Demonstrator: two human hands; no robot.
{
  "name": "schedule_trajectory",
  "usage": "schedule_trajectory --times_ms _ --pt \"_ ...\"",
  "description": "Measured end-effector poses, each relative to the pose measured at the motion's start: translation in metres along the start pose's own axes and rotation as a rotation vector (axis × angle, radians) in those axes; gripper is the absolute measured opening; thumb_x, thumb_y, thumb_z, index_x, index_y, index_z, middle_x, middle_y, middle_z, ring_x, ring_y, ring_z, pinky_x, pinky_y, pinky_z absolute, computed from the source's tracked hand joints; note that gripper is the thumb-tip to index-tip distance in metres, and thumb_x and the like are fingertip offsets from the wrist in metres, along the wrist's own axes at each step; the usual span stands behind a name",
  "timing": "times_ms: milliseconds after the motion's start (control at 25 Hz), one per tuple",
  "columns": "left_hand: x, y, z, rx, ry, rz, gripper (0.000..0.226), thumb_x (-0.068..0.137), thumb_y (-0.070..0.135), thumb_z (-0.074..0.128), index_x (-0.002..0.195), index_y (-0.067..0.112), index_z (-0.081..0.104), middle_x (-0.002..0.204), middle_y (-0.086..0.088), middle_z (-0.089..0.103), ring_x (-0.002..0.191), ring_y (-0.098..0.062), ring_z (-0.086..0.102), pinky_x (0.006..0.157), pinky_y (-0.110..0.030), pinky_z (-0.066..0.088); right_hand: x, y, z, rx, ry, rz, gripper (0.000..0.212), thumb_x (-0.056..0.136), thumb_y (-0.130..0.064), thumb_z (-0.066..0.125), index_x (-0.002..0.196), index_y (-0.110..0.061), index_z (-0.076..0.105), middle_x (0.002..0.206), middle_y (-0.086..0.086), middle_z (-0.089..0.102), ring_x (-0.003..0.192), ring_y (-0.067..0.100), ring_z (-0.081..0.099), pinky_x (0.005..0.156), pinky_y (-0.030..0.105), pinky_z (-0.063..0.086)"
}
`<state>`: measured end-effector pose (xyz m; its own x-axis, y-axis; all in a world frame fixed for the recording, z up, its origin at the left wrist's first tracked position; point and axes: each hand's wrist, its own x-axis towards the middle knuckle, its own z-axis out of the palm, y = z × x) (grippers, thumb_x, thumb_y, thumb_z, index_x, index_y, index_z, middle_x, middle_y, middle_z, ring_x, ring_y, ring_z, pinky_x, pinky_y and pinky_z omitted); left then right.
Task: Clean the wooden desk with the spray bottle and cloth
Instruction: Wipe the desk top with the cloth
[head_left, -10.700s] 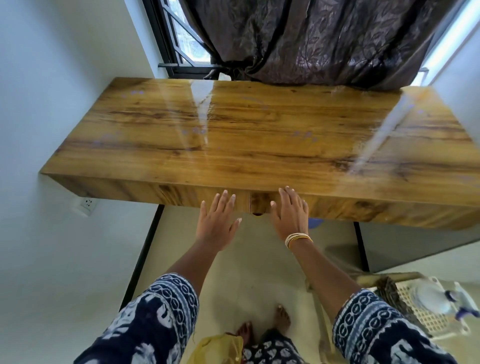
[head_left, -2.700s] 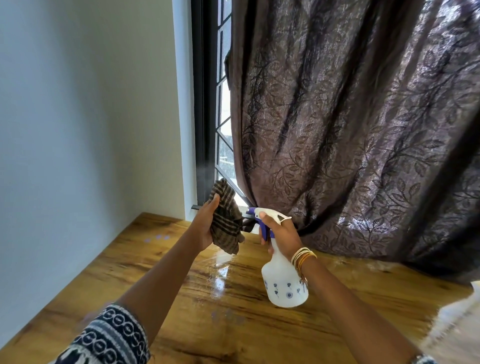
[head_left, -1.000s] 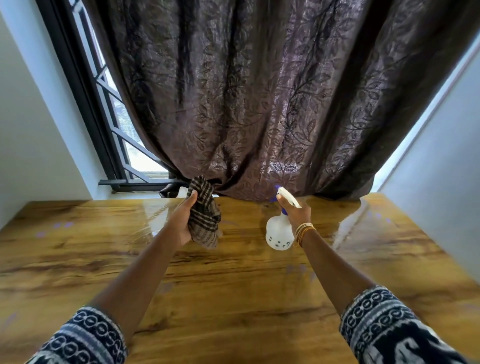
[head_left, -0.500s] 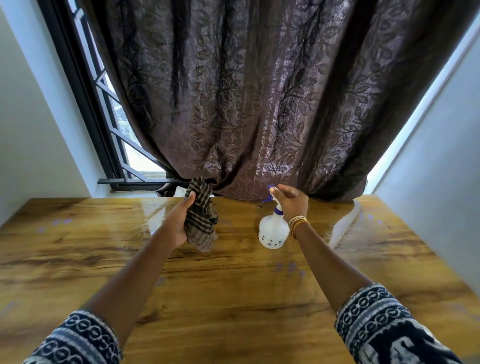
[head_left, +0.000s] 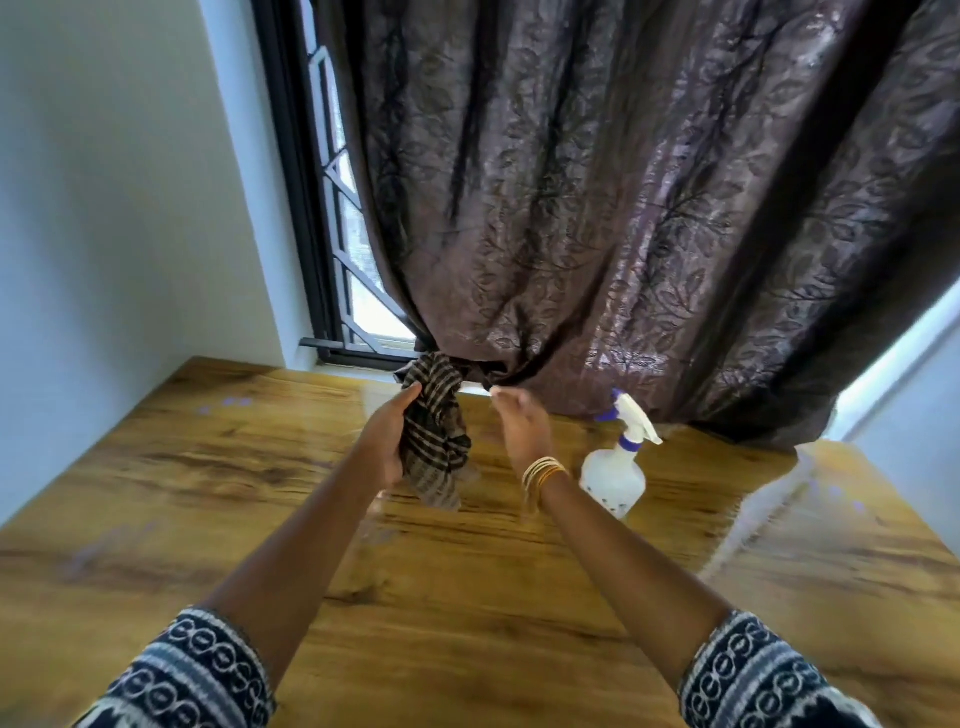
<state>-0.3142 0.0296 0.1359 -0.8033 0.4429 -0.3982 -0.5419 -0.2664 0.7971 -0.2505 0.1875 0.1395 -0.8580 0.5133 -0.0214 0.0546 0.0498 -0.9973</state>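
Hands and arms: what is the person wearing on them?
Both forearms are bare. Each arm has a dark navy sleeve pushed up, printed with white ring and chain patterns. The right wrist carries a stack of thin gold bangles. The left hand and right hand wear no gloves.

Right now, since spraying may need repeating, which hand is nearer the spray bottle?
The right hand. It hangs empty just left of the spray bottle, which stands on the desk. The left hand is farther left, gripping the cloth.
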Motion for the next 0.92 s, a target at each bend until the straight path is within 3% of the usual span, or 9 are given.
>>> schedule_trajectory --times_ms 120,200,280,480,600,800,880,920 --pt "-0.019 0.005 -0.026 0.048 0.047 0.041 0.044 0.096 0.042 0.052 0.117 0.006 0.065 0.112 -0.018 0.07 0.106 -0.034 0.065 0.099 -0.047 0.048 -0.024 0.016 0.061 0.351 -0.393 0.462 0.064 0.089 -0.061 0.05 0.129 -0.012 0.058 0.125 0.015 0.063 0.112 0.032 0.061 0.101 0.046 0.047" --pt "-0.034 0.01 -0.048 0.15 0.127 0.094 0.039 0.098 0.039 0.049 0.113 0.007 0.066 0.111 -0.02 0.07 0.102 -0.034 0.066 0.097 -0.046 0.05 -0.038 0.024 0.089 0.544 -0.627 0.581 0.069 0.084 -0.06 0.057 0.131 -0.009 0.057 0.131 0.02 0.058 0.121 0.037 0.056 0.108 0.053 0.038" --pt "-0.048 0.015 -0.074 0.302 0.202 0.151 0.03 0.1 0.034 0.05 0.108 0.011 0.067 0.109 -0.02 0.07 0.098 -0.032 0.067 0.094 -0.046 0.052 -0.048 0.025 0.11 0.526 -0.746 0.588 0.06 0.087 -0.048 0.062 0.131 -0.008 0.057 0.129 0.021 0.059 0.117 0.037 0.058 0.105 0.053 0.042" --pt "-0.083 0.015 -0.136 0.473 0.319 0.094 0.027 0.098 0.035 0.056 0.109 0.014 0.068 0.11 -0.015 0.07 0.1 -0.029 0.067 0.09 -0.045 0.055 -0.074 0.039 0.165 0.275 -0.804 0.503 0.049 0.092 -0.039 0.061 0.133 -0.014 0.053 0.125 0.016 0.063 0.112 0.036 0.062 0.097 0.056 0.048" --pt "-0.106 0.017 -0.163 0.538 0.436 0.047 0.03 0.096 0.044 0.056 0.111 0.02 0.065 0.103 -0.002 0.068 0.092 -0.017 0.063 0.068 -0.032 0.053 -0.083 0.046 0.191 0.133 -0.779 0.465 0.045 0.09 -0.039 0.064 0.126 -0.013 0.06 0.116 0.012 0.069 0.106 0.034 0.065 0.097 0.052 0.049" --pt "-0.13 0.021 -0.226 0.616 0.559 0.122 0.028 0.099 0.039 0.051 0.112 0.021 0.069 0.101 -0.007 0.069 0.083 -0.02 0.066 0.067 -0.031 0.051 -0.083 0.051 0.228 0.027 -0.703 0.43 0.036 0.089 -0.035 0.066 0.111 -0.006 0.069 0.1 0.012 0.073 0.096 0.032 0.068 0.092 0.046 0.053" --pt "-0.139 0.02 -0.261 0.762 0.652 0.181 0.024 0.101 0.031 0.048 0.106 0.019 0.068 0.099 -0.007 0.068 0.084 -0.021 0.063 0.067 -0.03 0.046 -0.077 0.047 0.243 -0.116 -0.646 0.244 0.033 0.092 -0.038 0.06 0.091 -0.005 0.068 0.081 0.007 0.063 0.08 0.029 0.061 0.076 0.039 0.051" --pt "-0.144 0.018 -0.28 0.859 0.702 0.199 0.023 0.101 0.028 0.049 0.108 0.018 0.068 0.103 -0.007 0.068 0.09 -0.021 0.061 0.07 -0.03 0.044 -0.072 0.044 0.251 -0.239 -0.637 0.115 0.035 0.094 -0.04 0.055 0.077 -0.009 0.059 0.071 0.006 0.053 0.069 0.025 0.053 0.064 0.034 0.043"
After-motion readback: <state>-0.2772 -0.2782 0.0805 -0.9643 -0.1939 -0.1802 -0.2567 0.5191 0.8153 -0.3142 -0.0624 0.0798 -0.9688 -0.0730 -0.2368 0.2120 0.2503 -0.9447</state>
